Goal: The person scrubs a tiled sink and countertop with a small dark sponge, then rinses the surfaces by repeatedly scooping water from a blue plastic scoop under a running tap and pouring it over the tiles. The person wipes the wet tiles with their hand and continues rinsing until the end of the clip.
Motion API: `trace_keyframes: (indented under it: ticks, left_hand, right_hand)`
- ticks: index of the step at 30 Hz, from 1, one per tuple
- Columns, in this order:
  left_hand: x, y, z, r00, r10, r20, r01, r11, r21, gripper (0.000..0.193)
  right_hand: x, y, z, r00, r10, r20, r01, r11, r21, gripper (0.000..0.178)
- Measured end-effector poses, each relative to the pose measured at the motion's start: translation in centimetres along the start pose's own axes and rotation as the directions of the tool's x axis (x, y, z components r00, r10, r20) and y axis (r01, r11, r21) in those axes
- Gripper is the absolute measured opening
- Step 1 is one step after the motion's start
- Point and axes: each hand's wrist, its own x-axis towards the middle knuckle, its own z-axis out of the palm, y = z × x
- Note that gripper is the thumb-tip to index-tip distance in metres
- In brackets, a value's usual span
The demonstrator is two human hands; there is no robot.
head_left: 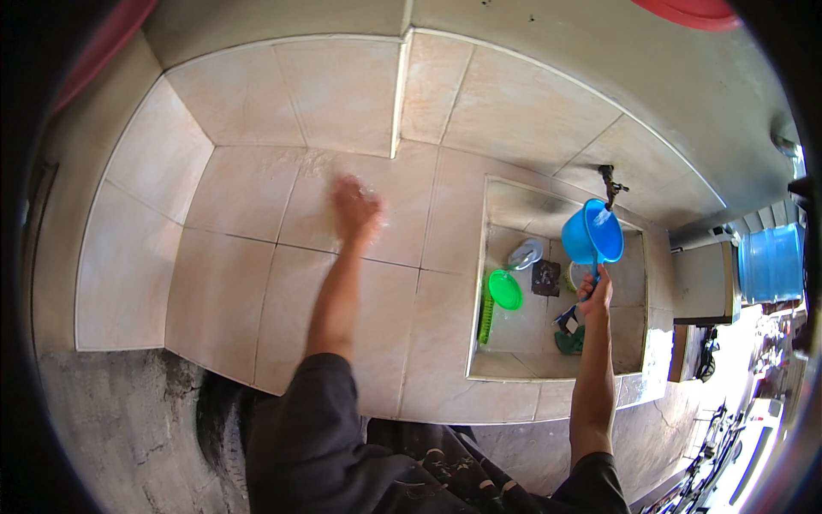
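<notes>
My right hand [595, 289] is closed around the handle of a blue water dipper [580, 236], held over the tiled sink [476, 344]. Water runs from the wall tap [609, 182] into the dipper's open top. Over on the left, my left hand [355, 210] is at the wet surface of the tiled counter [342, 295], close to the back wall. Motion smears its fingers, so their position is unclear; no held object shows. A thin sheen of water lies around that hand.
In the sink lie a green round item [505, 289], a green ribbed strip [485, 321], a crumpled whitish bundle [525, 254], a dark square piece [545, 278] and a dark green cloth-like item [568, 341]. A tiled wall corner [398, 98] juts out behind. Right of the sink stands a blue container [771, 264].
</notes>
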Motion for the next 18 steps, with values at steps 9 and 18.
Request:
trace_keyframes:
  ticks: [9, 18]
  left_hand:
    - [-4.9, 17.1, 1.7, 0.689, 0.724, -0.004, -0.607, 0.575, -0.548, 0.058]
    - [0.8, -7.1, -2.5, 0.958, -0.28, 0.065, 0.267, 0.951, 0.157, 0.063]
  right_hand:
    - [-0.9, -0.2, -0.4, 0.999, 0.019, 0.04, -0.019, 1.0, 0.001, 0.019]
    - [-1.0, -2.4, -1.7, 0.994, 0.11, 0.021, -0.109, 0.994, -0.024, 0.013]
